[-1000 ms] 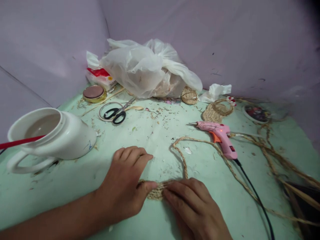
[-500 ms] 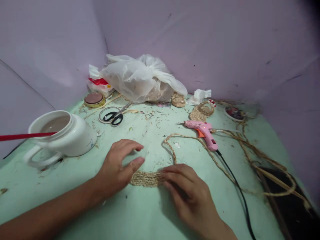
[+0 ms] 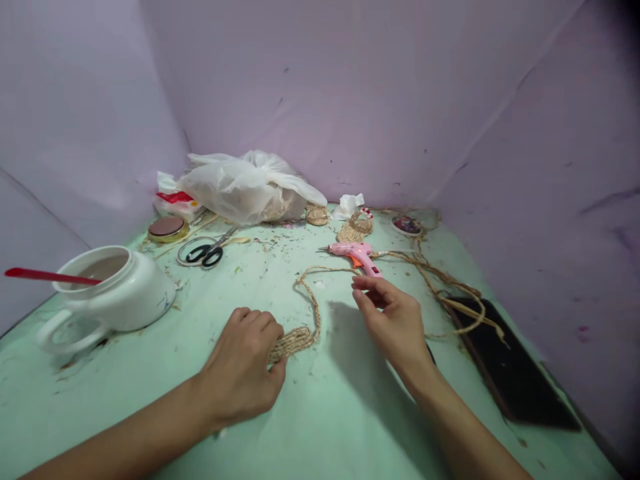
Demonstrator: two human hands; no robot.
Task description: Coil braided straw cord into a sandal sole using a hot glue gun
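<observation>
My left hand (image 3: pixel 250 360) is closed over the left end of a coiled, braided-fibre piece (image 3: pixel 295 341), with its thumb along the lower edge. The fingers hide that end. From the piece's right end a loose braided cord (image 3: pixel 315 303) curves up and back toward the pink glue gun (image 3: pixel 353 251). My right hand (image 3: pixel 393 317) hovers above the table just in front of the glue gun's handle, its fingers part-curled and the thumb apart from them. Nothing shows in its grasp. The glue gun lies on its side, nozzle to the left.
At left stands a white mug (image 3: pixel 135 300) with a red stick (image 3: pixel 50 275) in it. Black-handled scissors (image 3: pixel 213 255), a round tin (image 3: pixel 167 228) and a plastic bag (image 3: pixel 250 190) lie behind. A dark phone (image 3: pixel 515 373) and fibre strands (image 3: pixel 450 273) are at right.
My right hand has let go of the braided piece and moved up and right toward the glue gun. My left hand has closed on the piece's left end. The camera view has shifted.
</observation>
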